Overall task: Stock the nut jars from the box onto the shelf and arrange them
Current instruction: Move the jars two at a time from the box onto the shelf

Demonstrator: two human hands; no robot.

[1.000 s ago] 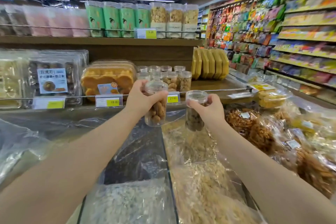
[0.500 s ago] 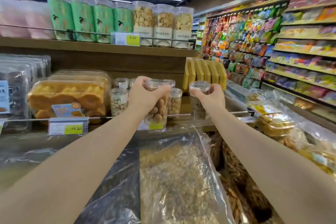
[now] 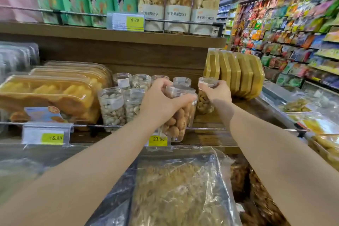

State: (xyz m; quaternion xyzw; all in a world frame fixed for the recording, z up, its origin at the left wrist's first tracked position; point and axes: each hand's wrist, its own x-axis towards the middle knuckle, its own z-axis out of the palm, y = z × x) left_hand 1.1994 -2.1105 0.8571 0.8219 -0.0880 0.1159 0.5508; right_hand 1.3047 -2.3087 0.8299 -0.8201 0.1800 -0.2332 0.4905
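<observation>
My left hand (image 3: 161,101) grips a clear jar of brown nuts (image 3: 177,124) by its top, held just in front of the wire rail of the middle shelf (image 3: 207,123). My right hand (image 3: 215,91) holds a second clear nut jar (image 3: 204,101) by its lid, over the shelf board right of the stocked jars. Several clear nut jars (image 3: 111,106) stand in two rows on the shelf to the left of my hands. No box is in view.
Yellow snack trays (image 3: 49,95) fill the shelf's left, upright tan packs (image 3: 236,73) its right. Tall green and clear canisters (image 3: 152,0) line the upper shelf. Price tags (image 3: 157,140) hang on the rail. Bagged snacks (image 3: 179,189) lie below my arms.
Both hands moved forward and up toward the middle shelf with their jars. The right jar passed over the rail, and the left jar reached the rail.
</observation>
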